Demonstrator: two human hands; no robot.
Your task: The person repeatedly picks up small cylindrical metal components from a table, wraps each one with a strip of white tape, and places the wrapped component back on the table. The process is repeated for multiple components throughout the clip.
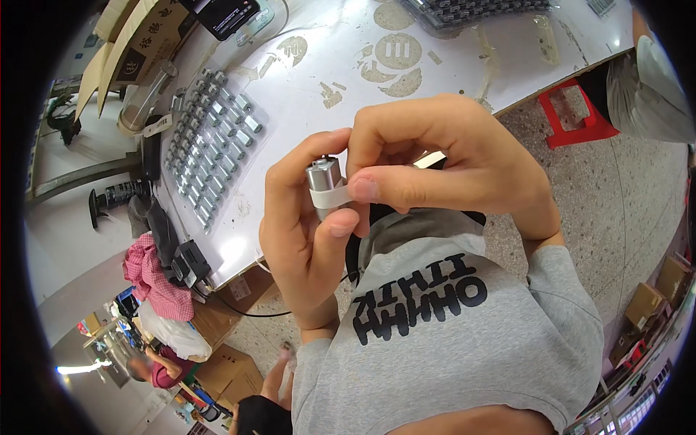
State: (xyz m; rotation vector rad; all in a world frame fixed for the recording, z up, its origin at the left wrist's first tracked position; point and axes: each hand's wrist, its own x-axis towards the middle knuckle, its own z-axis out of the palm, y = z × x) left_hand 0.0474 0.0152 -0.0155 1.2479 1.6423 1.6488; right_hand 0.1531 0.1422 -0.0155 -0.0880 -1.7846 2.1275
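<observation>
Upright between the fingertips of my left hand (299,232) is a small silver cylindrical motor (322,174), its dark terminal end facing up. A white band of tape (328,198) wraps around the motor's middle. My right hand (449,163) is closed, its thumb and curled fingers pinching the tape at the motor's right side. A pale strip end (431,159) shows between the right hand's fingers; whether it joins the band is hidden. Both hands touch at the motor, above the table's near edge.
Rows of similar motors (217,145) stand on the white table (290,94) at left; another dark batch (471,13) sits at the far side. A phone (232,20), a cardboard box (148,47) and a red stool (576,116) surround the work area. Other people are nearby.
</observation>
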